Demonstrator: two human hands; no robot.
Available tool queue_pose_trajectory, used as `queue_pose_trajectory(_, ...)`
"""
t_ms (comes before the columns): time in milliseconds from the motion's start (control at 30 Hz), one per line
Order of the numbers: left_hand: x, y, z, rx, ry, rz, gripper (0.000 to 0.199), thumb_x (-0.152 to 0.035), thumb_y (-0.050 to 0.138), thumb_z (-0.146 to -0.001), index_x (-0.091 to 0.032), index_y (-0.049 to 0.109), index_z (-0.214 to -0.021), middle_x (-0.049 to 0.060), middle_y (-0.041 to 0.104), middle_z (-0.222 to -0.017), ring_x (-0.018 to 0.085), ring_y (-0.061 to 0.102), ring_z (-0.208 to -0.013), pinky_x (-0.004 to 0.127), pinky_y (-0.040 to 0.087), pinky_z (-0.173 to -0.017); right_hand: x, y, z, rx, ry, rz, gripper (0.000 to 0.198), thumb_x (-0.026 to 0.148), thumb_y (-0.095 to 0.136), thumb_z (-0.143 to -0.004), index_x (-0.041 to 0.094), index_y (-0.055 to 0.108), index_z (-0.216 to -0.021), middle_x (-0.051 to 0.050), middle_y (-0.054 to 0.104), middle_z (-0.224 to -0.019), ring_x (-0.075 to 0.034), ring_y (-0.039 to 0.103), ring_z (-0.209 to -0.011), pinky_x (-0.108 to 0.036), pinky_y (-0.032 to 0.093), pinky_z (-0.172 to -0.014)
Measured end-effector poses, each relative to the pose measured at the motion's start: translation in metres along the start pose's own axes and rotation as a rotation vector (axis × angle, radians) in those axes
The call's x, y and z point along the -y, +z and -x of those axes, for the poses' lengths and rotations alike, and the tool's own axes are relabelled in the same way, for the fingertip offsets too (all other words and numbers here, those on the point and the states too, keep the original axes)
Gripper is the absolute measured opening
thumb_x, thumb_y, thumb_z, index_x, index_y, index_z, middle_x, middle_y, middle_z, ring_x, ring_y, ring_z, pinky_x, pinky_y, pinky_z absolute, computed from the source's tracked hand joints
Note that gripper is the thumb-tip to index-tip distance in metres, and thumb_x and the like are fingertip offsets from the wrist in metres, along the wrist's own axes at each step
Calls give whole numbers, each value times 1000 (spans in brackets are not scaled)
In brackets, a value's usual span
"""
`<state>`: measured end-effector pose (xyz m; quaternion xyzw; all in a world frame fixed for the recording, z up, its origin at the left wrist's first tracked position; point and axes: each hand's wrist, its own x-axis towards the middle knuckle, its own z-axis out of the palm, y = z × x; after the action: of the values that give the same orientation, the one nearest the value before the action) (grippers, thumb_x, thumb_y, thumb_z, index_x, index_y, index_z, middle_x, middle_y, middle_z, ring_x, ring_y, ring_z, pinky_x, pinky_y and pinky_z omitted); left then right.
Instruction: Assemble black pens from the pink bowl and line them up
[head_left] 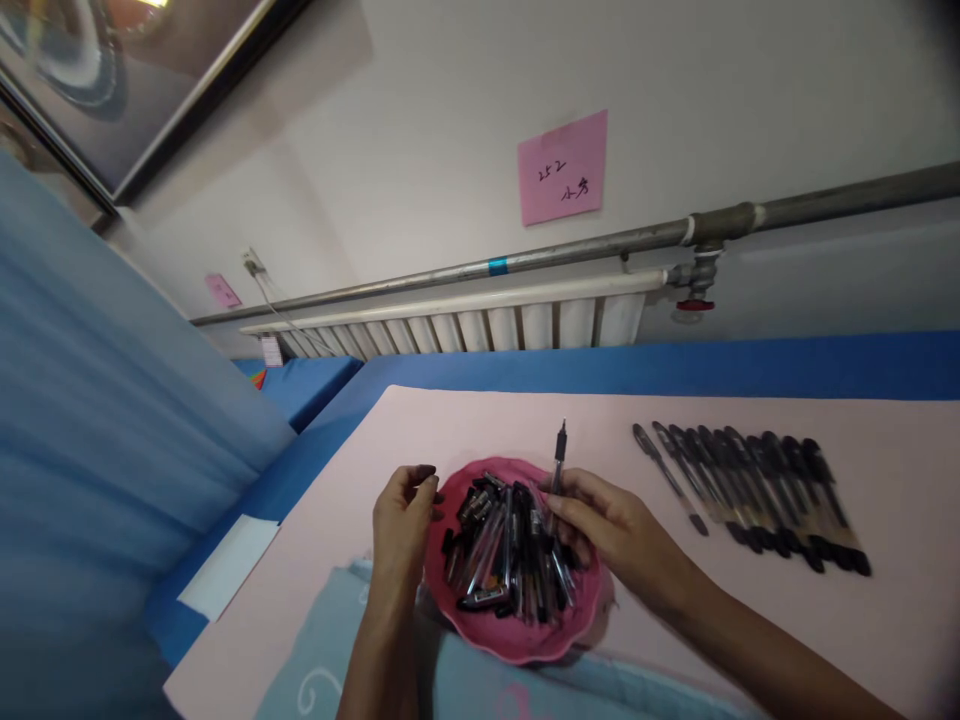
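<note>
My right hand (600, 510) pinches a clear-barrelled pen (560, 455) with a dark grip, held upright with its bare tip pointing up, above the right side of a pink scalloped bowl (517, 655). Inside the bowl lies a loose heap of pen parts (487, 560): clear barrels, black caps and other dark pieces. At the bowl's left rim is my left hand (405, 510), its fingers curled in and closed. Dark spots show at those fingertips, but whether they hold something small I cannot make out.
Several capped black pens (750, 490) lie in a slanted row on the pink tabletop sheet (465, 420) at right. Light-blue patterned cloth (315, 650) is below the bowl. A white paper (229, 565) lies left, near a blue curtain (90, 450). A radiator (480, 325) and pipe run behind.
</note>
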<state>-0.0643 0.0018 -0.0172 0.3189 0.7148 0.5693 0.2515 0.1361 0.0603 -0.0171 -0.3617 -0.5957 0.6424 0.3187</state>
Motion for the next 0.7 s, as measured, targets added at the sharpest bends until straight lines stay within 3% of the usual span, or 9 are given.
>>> queue_pose_trajectory(133,3,1,1,7,41,-164,22,-29,49,-72,-17,59,-88,4,61,-76,15,57,-67,27,45,-59,0,0,0,6,10,-3,15,34,51,-75,19,53,-76,7,46,-52,-7,42,-42,-19,33,-40)
queue_pose_trajectory(267,-4,4,9,56,217,-691,16,-20,45,-73,-18,60,-79,5,60,-78,15,54,-72,28,39,-66,0,-1,-1,4,13,-2,15,34,53,-75,19,53,-76,7,46,-51,-8,43,-42,-19,33,-40)
queue_pose_trajectory(400,-11,10,20,146,284,-1089,19,-20,44,-75,-18,64,-76,7,59,-83,18,52,-78,29,34,-68,-1,-1,-1,8,13,3,14,34,52,-75,19,52,-76,7,46,-51,-7,42,-41,-19,33,-40)
queue_pose_trajectory(567,-8,19,24,152,340,-1254,23,-19,46,-73,-19,69,-76,12,61,-97,29,44,-96,39,28,-75,0,-1,-1,17,12,17,15,34,52,-76,20,51,-76,7,45,-52,-8,42,-41,-20,32,-39)
queue_pose_trajectory(700,-4,22,24,105,349,-1290,23,-19,46,-74,-19,69,-73,12,60,-96,29,41,-95,40,26,-75,-1,0,-1,12,4,22,12,31,51,-76,20,51,-77,7,45,-52,-7,42,-41,-19,32,-38)
